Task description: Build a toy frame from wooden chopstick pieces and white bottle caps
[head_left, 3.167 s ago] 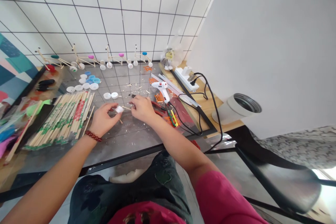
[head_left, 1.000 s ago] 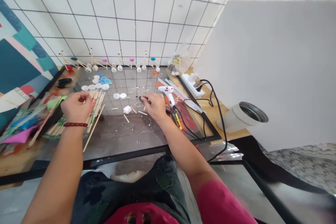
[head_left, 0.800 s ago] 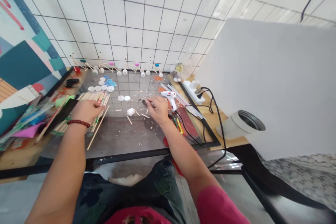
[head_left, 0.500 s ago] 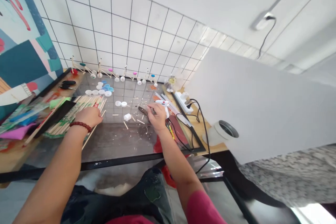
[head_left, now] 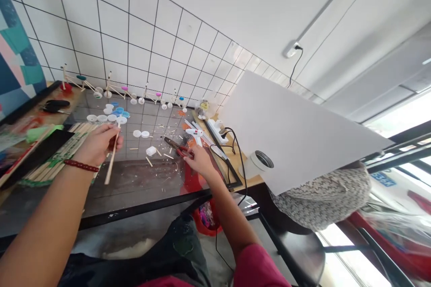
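My left hand (head_left: 97, 144), with a beaded bracelet at the wrist, pinches a pale wooden chopstick (head_left: 110, 167) that slants down toward the table's front edge. Beside and under that hand lies a pile of chopsticks (head_left: 50, 166) with green-and-white wrapping. My right hand (head_left: 199, 161) is closed on the red handles of a pair of pliers (head_left: 173, 143), whose dark jaws point left over the tabletop. Between the hands are a white bottle cap (head_left: 151, 150), paired white caps (head_left: 140, 134) and short cut stick pieces (head_left: 149, 161).
Small stick-and-cap models (head_left: 141, 100) line the back by the wire grid. Blue caps (head_left: 120, 111) lie before them. To the right are a white glue gun (head_left: 195, 133), a power strip (head_left: 217, 132) with black cables, and a white jar (head_left: 257, 163). A red basket (head_left: 206, 219) stands below.
My left hand has lifted a chopstick off the pile and turned it toward the middle. The pliers now show more fully in my right hand. The view has swung right.
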The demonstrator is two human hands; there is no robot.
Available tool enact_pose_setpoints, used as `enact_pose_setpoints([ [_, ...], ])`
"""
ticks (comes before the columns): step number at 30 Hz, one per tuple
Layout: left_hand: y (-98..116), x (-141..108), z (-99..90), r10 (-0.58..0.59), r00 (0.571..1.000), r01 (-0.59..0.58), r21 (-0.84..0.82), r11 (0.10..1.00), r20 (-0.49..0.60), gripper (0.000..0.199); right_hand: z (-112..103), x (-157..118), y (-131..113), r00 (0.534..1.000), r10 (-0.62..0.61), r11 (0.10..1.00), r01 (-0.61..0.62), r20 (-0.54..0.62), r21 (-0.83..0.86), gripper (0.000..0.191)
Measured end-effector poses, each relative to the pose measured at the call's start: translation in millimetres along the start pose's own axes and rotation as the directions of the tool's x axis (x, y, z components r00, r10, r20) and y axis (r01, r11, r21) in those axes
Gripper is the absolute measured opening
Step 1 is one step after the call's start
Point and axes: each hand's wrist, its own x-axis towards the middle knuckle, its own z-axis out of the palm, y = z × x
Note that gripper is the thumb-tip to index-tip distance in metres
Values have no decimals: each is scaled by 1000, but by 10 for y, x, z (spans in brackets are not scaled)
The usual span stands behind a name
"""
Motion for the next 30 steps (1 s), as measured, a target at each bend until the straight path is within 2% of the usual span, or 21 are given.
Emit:
enact_pose_setpoints([
  [1,-1,-3,14,-34,995,46,-128,991,88,13,35,10,-50,998,15,997,-10,56,-79,18],
  [3,-11,-2,30,-68,974,126,-268,955,215,12,76,48,-150,990,63,976,-35,124,-214,22],
  [5,-27,0,38,-94,966,172,-330,928,240,10,93,95,-234,982,90,952,-36,165,-302,26],
  [7,-44,-8,52,-110,965,194,-365,911,238,9,99,135,-296,981,95,953,-40,172,-300,29],
  [11,-89,-47,111,-117,955,218,-381,898,272,5,92,167,-381,988,131,991,-128,85,-44,24],
  [15,-188,-46,201,-125,951,229,-372,900,282,3,29,136,-528,985,139,974,-154,99,165,37],
  [16,-211,-41,226,-134,950,234,-363,902,281,5,5,121,-585,984,134,944,-164,121,286,39],
  [17,-227,-40,251,-139,949,238,-353,905,282,7,-21,106,-648,980,126,878,-181,152,443,39],
  [19,-230,-52,299,-137,947,236,-337,912,292,7,-80,79,-775,969,84,674,-226,231,703,39],
  [20,-215,-67,319,-130,946,230,-330,915,298,7,-111,69,-832,963,59,592,-247,265,767,40],
  [22,-163,-110,350,-118,945,218,-315,924,306,7,-172,54,-924,950,21,546,-273,312,792,40],
  [25,-72,-188,373,-104,949,192,-285,939,296,11,-235,32,-1010,947,-22,607,-243,322,757,33],
  [30,-14,-298,336,-58,965,124,-251,960,256,14,-226,-17,-1127,957,-147,663,-93,251,743,23],
])
